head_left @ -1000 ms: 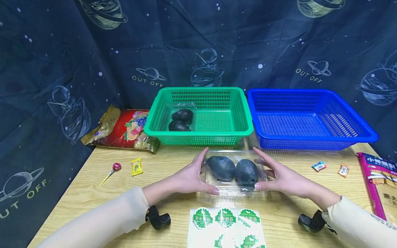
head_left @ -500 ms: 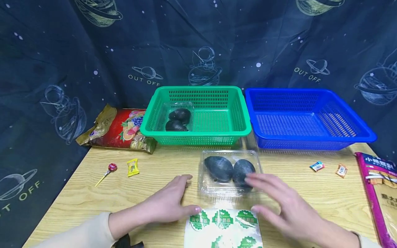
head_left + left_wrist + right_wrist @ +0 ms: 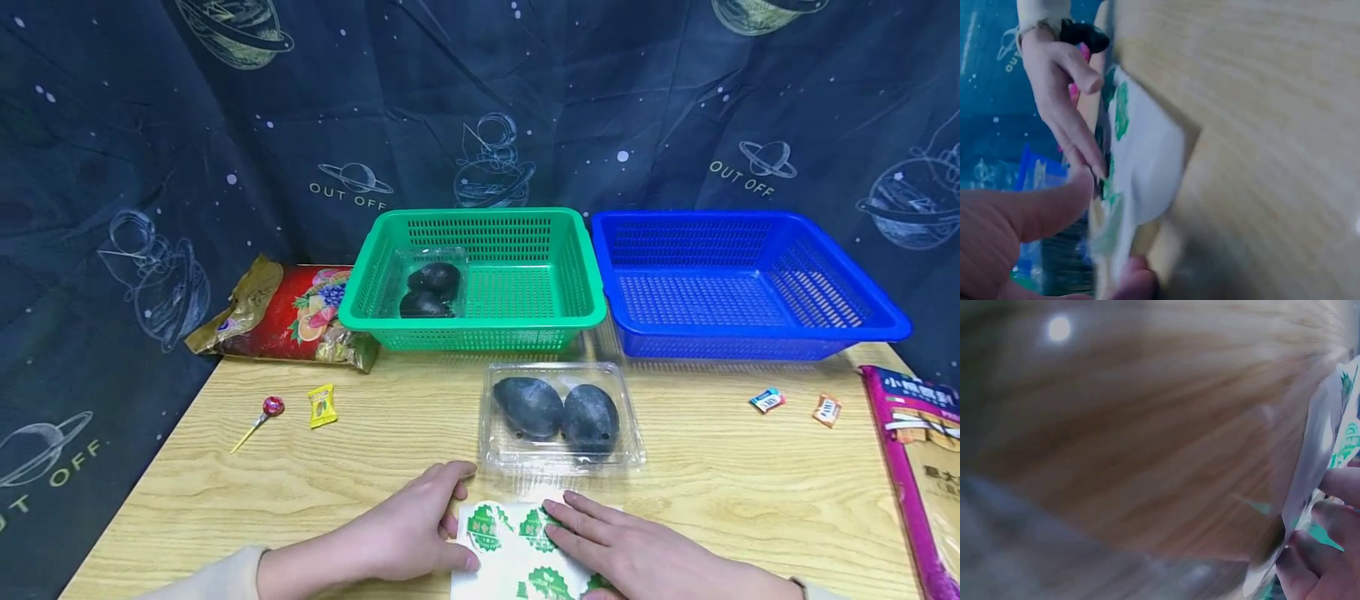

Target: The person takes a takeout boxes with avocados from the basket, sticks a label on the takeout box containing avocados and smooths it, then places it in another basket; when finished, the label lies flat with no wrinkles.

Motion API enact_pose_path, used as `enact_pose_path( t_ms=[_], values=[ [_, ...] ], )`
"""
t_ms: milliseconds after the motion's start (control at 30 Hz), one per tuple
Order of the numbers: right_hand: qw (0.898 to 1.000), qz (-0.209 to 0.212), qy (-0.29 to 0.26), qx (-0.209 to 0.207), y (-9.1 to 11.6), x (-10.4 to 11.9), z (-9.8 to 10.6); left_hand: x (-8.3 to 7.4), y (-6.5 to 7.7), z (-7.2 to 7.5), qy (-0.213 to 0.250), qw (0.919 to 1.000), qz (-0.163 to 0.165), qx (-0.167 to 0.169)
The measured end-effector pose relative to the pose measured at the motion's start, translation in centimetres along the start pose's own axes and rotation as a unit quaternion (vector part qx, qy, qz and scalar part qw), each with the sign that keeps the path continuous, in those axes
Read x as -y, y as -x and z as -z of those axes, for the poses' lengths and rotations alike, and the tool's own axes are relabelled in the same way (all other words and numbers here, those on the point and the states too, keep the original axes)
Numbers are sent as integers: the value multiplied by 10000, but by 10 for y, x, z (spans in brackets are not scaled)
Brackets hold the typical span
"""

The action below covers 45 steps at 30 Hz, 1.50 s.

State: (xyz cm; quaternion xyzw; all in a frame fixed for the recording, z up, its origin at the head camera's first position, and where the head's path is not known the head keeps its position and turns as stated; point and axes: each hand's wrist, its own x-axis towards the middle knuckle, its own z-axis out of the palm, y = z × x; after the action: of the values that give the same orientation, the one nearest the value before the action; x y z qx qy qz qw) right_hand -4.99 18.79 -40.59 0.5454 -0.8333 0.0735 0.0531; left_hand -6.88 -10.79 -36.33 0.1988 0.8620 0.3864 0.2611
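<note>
In the head view a sheet of round green-and-white stickers (image 3: pixel 504 568) lies near the table's front edge. My left hand (image 3: pixel 405 529) pinches its left edge, thumb on top and fingers curled at the side; the left wrist view shows the sheet (image 3: pixel 1154 144) between thumb and finger, partly lifted. Across the sheet's upper right my right hand (image 3: pixel 637 546) rests with fingers extended, covering some stickers. Just beyond the hands sits a clear plastic clamshell box (image 3: pixel 558 454) holding two dark mangoes or avocados (image 3: pixel 528 408); neither hand touches it.
Behind stand a green basket (image 3: pixel 472 323), holding another clear box of dark fruit (image 3: pixel 435 279), and a blue basket (image 3: pixel 757 332). A red snack bag (image 3: pixel 288 317), lollipop (image 3: pixel 272 407) and yellow candy (image 3: pixel 322 406) lie left. Two small candies (image 3: pixel 768 401) and a pink-edged bag (image 3: pixel 918 458) lie right.
Both hands have let go of the clear box and drawn back toward the front edge. The left now pinches the sticker sheet; the right lies over it. The box stays in place.
</note>
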Motion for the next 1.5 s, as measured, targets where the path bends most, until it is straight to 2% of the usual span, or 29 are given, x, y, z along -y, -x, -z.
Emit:
enact_pose_path(
  t_ms=[67, 133, 233, 333, 467, 567, 633, 733, 867, 1033, 1133, 1333, 1500],
  values=[
    [10000, -56, 7, 16, 3, -2, -2, 2, -3, -3, 748, 9972, 51, -11],
    [9999, -133, -29, 59, 6, -3, -3, 4, -6, -7, 1398, 9900, 160, -74],
    [9998, -183, -99, 78, 9, -5, -3, 6, -12, -12, 2297, 9727, 325, -48],
    [9996, -211, -176, 90, 10, -6, -2, 6, -15, -14, 2805, 9587, 478, 59],
    [9988, -281, -328, 245, 11, -6, -1, 7, -21, -17, 2847, 9565, 613, 188],
    [9983, -323, -399, 293, 11, -6, 0, 6, -27, -20, 2908, 9548, 554, 257],
    [9975, -382, -500, 317, 11, -5, 1, 5, -30, -22, 3073, 9498, 503, 303],
    [9967, -502, -580, 250, 7, -3, 5, 5, -30, -24, 3098, 9489, 521, 296],
    [9946, -680, -783, 99, -9, 1, 13, 6, -28, -26, 3073, 9498, 534, 262],
    [9792, -1170, -1638, 258, -37, 7, 16, 6, -28, -30, 3344, 9402, 518, 392],
    [9758, -1315, -1728, 266, -50, 9, 14, 6, -27, -33, 3563, 9319, 517, 438],
    [9871, -1070, -1053, -549, -61, 10, 7, 7, -26, -36, 3834, 9211, 551, 390],
    [9898, -468, -565, -1220, -61, 8, 4, 8, -25, -35, 3919, 9175, 466, 491]
  ],
)
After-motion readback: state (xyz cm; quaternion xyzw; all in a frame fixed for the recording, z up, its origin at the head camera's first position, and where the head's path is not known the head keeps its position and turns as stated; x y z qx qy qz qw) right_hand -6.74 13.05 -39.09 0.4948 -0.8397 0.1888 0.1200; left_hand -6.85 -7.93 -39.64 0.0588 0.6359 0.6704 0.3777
